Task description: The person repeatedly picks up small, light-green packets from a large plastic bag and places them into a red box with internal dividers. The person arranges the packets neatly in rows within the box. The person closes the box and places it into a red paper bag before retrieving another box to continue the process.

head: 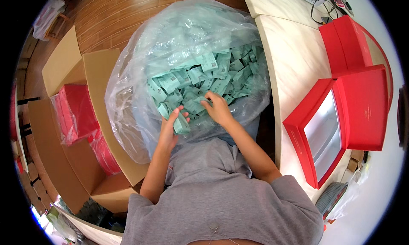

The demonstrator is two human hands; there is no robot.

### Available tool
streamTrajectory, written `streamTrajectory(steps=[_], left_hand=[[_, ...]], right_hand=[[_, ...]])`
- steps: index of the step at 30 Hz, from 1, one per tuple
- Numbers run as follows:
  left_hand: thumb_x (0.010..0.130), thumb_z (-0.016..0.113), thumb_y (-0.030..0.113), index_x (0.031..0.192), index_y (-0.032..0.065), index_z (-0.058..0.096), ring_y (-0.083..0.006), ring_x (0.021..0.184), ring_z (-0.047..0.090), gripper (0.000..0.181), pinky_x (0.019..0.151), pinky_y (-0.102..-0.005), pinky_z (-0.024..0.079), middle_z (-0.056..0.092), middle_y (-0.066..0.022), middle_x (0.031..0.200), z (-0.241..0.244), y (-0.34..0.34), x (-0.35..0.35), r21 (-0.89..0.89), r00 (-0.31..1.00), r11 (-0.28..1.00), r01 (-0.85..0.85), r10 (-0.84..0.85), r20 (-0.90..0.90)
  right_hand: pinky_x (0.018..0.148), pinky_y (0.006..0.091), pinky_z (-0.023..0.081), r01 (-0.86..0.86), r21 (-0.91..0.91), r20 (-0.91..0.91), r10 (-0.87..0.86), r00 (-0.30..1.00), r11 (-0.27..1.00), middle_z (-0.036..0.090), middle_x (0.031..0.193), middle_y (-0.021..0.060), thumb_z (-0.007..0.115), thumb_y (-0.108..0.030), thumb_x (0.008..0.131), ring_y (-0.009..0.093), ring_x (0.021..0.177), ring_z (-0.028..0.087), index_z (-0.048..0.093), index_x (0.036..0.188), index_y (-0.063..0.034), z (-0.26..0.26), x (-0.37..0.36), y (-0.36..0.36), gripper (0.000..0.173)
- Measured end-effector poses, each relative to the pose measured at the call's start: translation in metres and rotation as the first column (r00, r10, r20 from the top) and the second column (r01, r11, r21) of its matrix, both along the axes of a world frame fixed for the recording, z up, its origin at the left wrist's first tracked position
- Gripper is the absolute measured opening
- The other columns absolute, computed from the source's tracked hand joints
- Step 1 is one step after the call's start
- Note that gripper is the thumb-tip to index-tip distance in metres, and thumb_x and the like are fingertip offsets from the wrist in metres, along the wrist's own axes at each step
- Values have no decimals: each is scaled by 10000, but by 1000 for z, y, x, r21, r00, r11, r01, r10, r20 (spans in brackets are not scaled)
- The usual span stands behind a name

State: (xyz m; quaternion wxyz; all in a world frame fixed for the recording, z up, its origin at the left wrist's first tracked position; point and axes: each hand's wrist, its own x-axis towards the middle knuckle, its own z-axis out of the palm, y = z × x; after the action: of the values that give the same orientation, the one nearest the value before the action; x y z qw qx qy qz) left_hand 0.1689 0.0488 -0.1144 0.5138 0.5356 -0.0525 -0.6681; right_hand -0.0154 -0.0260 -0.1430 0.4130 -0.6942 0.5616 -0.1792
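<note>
A large clear plastic bag [126,94] lies wide open in front of my lap, filled with many small pale-green packets [209,62] that bear dark printing. My left hand [171,125], at the bag's near edge, holds green packets [181,126] between thumb and fingers. To its right, my right hand [219,109] reaches over the heap, its thumb and forefinger pinching a green packet [195,106]. The lower part of that packet merges with the pile, so its outline is unclear.
On the left stands an open cardboard box [100,85] holding red boxes [78,112] in plastic wrap. A pale marble-patterned table [287,66] on the right carries an open red gift box [362,117] with a silvery inside, more red boxes [346,47] and a black cable [314,13].
</note>
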Motion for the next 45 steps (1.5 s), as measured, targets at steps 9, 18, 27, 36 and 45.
streamTrajectory(steps=[9,18,27,36,45], left_hand=[[937,565,386,1306,29,422,-222,1046,593,532,861,-378,513,559,-92,1204,0,-5,-2,-55,952,997,44,-59,-301],[927,599,234,1295,8,427,-218,1083,592,464,874,-360,507,552,-106,1217,1,-6,10,-135,999,991,-14,9,-35],[953,542,269,1305,18,433,-231,1121,570,445,925,-366,480,546,-130,1270,7,-8,13,-191,997,980,-62,54,-49],[941,584,254,1498,109,80,-230,1188,506,765,980,-363,435,491,-126,1310,15,-22,-18,-204,990,972,115,-129,-56],[859,664,309,1407,13,324,-253,1365,242,709,1080,-388,294,321,-165,1439,56,-42,-48,-561,843,676,478,-172,510]], right_hand=[[837,367,494,-63,-509,350,274,896,858,668,1120,123,596,24,829,316,994,642,599,913,-16,51,20,36,93],[817,423,455,117,-253,-87,-143,986,960,656,940,96,650,-181,841,305,926,599,636,972,-33,-40,20,10,198],[866,442,404,-50,-253,-120,20,993,966,606,1053,85,648,-43,723,310,1032,543,625,897,-80,-10,2,-3,180],[986,422,369,-119,-536,64,181,981,836,459,1295,138,651,-16,784,340,1162,469,535,1162,-98,82,18,-2,404],[932,311,444,-42,733,574,-584,574,679,479,1326,104,577,-465,919,159,1175,492,364,1399,-1,112,-10,22,701]])
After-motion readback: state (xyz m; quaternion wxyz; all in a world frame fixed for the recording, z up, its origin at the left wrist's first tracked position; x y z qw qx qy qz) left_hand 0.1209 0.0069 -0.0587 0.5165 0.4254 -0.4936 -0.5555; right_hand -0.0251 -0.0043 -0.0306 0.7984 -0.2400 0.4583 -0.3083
